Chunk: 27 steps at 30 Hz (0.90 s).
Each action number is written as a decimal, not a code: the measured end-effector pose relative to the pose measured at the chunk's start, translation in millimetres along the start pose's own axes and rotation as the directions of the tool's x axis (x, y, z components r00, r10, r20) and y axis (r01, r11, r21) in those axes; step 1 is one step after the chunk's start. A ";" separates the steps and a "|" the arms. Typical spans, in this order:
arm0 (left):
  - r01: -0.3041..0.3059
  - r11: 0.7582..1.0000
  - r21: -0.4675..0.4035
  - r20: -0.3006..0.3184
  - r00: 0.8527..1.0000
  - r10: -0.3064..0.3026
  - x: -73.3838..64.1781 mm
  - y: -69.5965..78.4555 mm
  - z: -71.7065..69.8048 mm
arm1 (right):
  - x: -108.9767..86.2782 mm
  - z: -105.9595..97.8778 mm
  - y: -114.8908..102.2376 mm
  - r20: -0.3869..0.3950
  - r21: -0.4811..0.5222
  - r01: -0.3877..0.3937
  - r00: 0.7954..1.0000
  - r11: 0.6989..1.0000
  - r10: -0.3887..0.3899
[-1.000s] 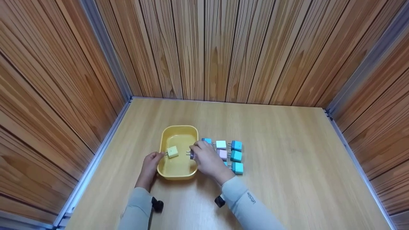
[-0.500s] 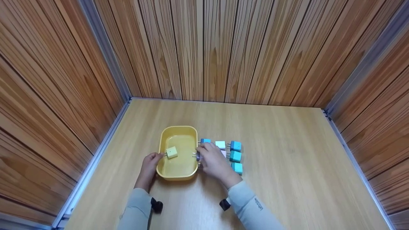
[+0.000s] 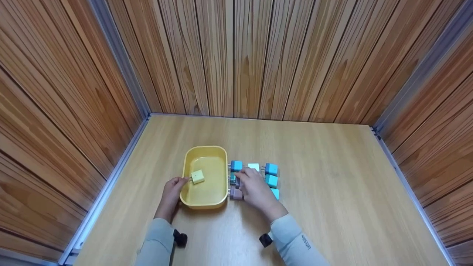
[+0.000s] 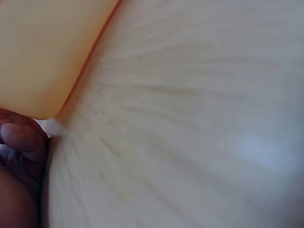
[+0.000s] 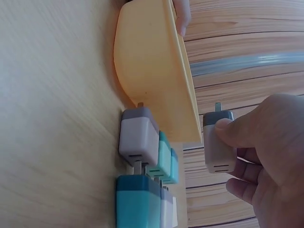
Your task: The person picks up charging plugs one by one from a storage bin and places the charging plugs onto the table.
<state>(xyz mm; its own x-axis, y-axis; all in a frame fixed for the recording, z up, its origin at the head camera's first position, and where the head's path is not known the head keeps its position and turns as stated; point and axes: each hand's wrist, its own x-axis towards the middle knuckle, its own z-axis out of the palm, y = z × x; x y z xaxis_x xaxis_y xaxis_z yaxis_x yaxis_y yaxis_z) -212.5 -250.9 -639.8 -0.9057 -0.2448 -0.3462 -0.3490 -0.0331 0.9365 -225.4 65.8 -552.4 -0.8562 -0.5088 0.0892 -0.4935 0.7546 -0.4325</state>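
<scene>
My left hand (image 3: 172, 192) grips the left rim of a yellow plastic tub (image 3: 204, 204); the left wrist view shows its curled fingers (image 4: 23, 137) at the tub's corner. Inside the tub lies a pale yellow plug charger (image 3: 198, 176), prongs towards that hand. Between thumb and fingers, my right hand (image 3: 258, 190) holds a mauve plug charger (image 5: 219, 145) with a dark prong end, raised above other chargers. Right of the tub stand a blue charger (image 3: 236, 166), a teal charger (image 3: 232, 178) partly hidden, and a mauve charger (image 5: 138, 137).
Farther right is a column with a blue charger (image 3: 271, 169), a teal charger (image 3: 272, 180) and another teal charger (image 3: 275, 193). A white charger (image 3: 253, 167) sits between the columns; my right hand hides things below it. Wooden panels (image 3: 240, 59) wall in the wooden tabletop (image 3: 325, 166).
My right hand, holding the mauve charger, has moved right, from over the tub's right side to above the chargers, uncovering the column beside the tub. The left hand stays at the rim.
</scene>
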 end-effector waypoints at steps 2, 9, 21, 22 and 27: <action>-0.002 1.000 0.005 0.002 1.000 0.002 -0.5 -0.2 -0.3 | -2.2 0.8 2.9 -0.005 -0.002 -0.004 1.000 1.000 0.004; -0.021 1.000 -0.003 -0.006 1.000 0.021 -0.9 -0.7 -1.5 | -7.9 3.1 10.2 -0.014 0.003 -0.028 1.000 1.000 0.028; -0.064 0.997 -0.036 -0.006 0.998 0.064 -3.5 -2.9 -0.3 | -17.9 2.6 23.5 -0.065 -0.013 0.012 0.998 1.000 -0.012; -0.072 0.997 -0.038 -0.005 0.997 0.072 -3.6 -3.0 -0.2 | -18.8 2.4 24.9 -0.069 -0.013 0.013 0.998 1.000 -0.014; -0.051 0.998 -0.025 -0.003 0.999 0.051 -2.0 -1.4 -1.1 | -22.7 -1.0 31.3 -0.066 -0.019 -0.013 0.998 1.000 0.012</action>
<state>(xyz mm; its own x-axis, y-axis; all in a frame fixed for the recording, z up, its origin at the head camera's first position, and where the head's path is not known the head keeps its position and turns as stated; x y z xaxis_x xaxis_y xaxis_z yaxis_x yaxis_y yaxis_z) -209.9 -251.5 -640.3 -0.9217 -0.2489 -0.2976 -0.2958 -0.0451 0.9542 -221.6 101.4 -567.1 -0.8703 -0.4715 0.1427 -0.4850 0.7691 -0.4162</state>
